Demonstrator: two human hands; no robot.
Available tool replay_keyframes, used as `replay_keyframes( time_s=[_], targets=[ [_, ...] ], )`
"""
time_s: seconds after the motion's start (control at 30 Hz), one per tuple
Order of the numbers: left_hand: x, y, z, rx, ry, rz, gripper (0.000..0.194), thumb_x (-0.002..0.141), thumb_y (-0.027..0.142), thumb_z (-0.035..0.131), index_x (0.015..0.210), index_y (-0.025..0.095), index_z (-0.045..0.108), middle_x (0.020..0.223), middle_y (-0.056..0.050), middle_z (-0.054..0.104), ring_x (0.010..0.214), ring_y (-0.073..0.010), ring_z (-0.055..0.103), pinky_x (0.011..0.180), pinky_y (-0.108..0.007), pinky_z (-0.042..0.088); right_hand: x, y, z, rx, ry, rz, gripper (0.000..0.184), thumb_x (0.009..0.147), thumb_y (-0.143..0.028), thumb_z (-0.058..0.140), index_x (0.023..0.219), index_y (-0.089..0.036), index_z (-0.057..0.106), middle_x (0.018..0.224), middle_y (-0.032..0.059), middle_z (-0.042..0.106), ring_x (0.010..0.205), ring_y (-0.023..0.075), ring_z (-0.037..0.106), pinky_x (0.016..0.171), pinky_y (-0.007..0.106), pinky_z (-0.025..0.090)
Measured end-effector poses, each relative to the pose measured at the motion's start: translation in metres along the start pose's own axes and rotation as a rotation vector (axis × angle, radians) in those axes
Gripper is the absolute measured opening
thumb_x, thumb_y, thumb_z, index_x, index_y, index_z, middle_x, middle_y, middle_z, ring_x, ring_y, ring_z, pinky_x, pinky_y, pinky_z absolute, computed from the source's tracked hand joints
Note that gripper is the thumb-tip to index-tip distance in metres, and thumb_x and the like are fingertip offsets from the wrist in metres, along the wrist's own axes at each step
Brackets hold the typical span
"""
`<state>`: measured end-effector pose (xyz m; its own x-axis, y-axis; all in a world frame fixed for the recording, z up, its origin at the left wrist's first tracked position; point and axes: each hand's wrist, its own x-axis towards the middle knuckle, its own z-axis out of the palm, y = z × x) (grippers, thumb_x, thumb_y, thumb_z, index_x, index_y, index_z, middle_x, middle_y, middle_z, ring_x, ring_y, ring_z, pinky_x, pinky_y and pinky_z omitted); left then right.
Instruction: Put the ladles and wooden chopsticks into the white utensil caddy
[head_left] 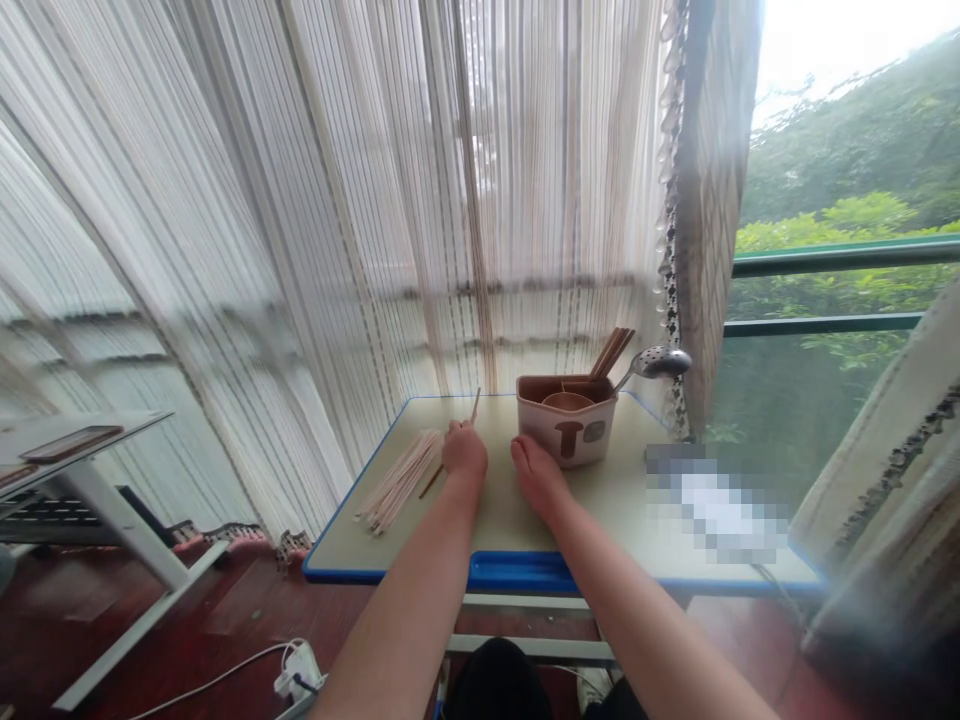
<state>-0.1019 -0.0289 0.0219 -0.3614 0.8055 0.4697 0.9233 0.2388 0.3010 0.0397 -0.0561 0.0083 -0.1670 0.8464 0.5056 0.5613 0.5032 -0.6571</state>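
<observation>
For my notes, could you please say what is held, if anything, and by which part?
The left hand holds a thin stick below its far end, exact spot hidden; for the right hand, cannot tell.

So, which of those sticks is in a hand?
The stick poking up from the left hand; the pale pile lies on the table, and the brown ones lean in the caddy.

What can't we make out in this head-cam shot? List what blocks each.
All in the head view:
Whether the pale stick above the left hand and the brown stick below it are one: the hand covers between.
Floor of the holder and lower end of the skimmer: hidden by the holder's walls.
Count in the stick bundle: overlapping, too small.
Pixelated patch: contents masked.
Side table: cut by left edge.
</observation>
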Motion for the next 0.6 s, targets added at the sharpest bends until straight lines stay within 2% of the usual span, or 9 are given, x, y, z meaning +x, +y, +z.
replay_keyframes(
  time_s=[0.1, 0.2, 0.3, 0.47, 0.6],
  targets=[
    [-0.001, 0.005, -0.007, -0.063, 0.101, 0.023, 0.028, 0.086, 0.011, 0.036, 0.104, 0.013, 0.058, 0.101, -0.014, 0.055, 0.094, -0.0226, 0.057, 0.077, -0.032, 0.047, -0.002, -0.003, -0.002, 0.017, 0.029, -0.009, 0.034, 0.092, -0.039, 0.029, 0.105, -0.02, 0.053, 0.1, 0.008, 0.064, 0.092, 0.019, 0.059, 0.078, 0.029, 0.043],
    [-0.001, 0.008, -0.013, -0.257, 0.315, 0.061, 0.025, 0.086, 0.013, 0.037, 0.103, 0.014, 0.055, 0.098, -0.012, 0.054, 0.094, -0.0214, 0.056, 0.08, -0.033, 0.045, -0.004, -0.009, -0.005, 0.053, 0.079, -0.037, 0.033, 0.092, -0.038, 0.028, 0.104, -0.02, 0.053, 0.101, 0.0076, 0.062, 0.092, 0.0191, 0.058, 0.08, 0.03, 0.043],
    [-0.002, 0.012, -0.018, -0.472, 0.51, 0.158, 0.022, 0.087, 0.014, 0.036, 0.102, 0.015, 0.053, 0.098, -0.011, 0.053, 0.095, -0.0215, 0.053, 0.084, -0.036, 0.044, -0.006, -0.014, -0.008, 0.078, 0.142, -0.1, 0.03, 0.091, -0.036, 0.031, 0.104, -0.02, 0.052, 0.101, 0.0068, 0.061, 0.087, 0.0182, 0.058, 0.078, 0.03, 0.043],
    [-0.005, 0.018, -0.022, -0.569, 0.61, 0.304, 0.017, 0.088, 0.016, 0.036, 0.098, 0.015, 0.05, 0.096, -0.011, 0.052, 0.096, -0.0217, 0.051, 0.087, -0.038, 0.043, -0.009, -0.017, -0.013, 0.052, 0.291, -0.202, 0.022, 0.09, -0.032, 0.037, 0.099, -0.018, 0.05, 0.09, 0.0052, 0.058, 0.071, 0.0151, 0.055, 0.07, 0.029, 0.043],
    [-0.007, 0.019, -0.019, -0.537, 0.648, 0.362, 0.016, 0.089, 0.014, 0.035, 0.096, 0.016, 0.049, 0.094, -0.01, 0.052, 0.095, -0.0218, 0.05, 0.085, -0.039, 0.043, -0.011, -0.017, -0.017, 0.093, 0.403, -0.246, 0.016, 0.089, -0.027, 0.038, 0.096, -0.018, 0.049, 0.087, 0.0045, 0.055, 0.073, 0.0147, 0.054, 0.072, 0.028, 0.043]
  ],
)
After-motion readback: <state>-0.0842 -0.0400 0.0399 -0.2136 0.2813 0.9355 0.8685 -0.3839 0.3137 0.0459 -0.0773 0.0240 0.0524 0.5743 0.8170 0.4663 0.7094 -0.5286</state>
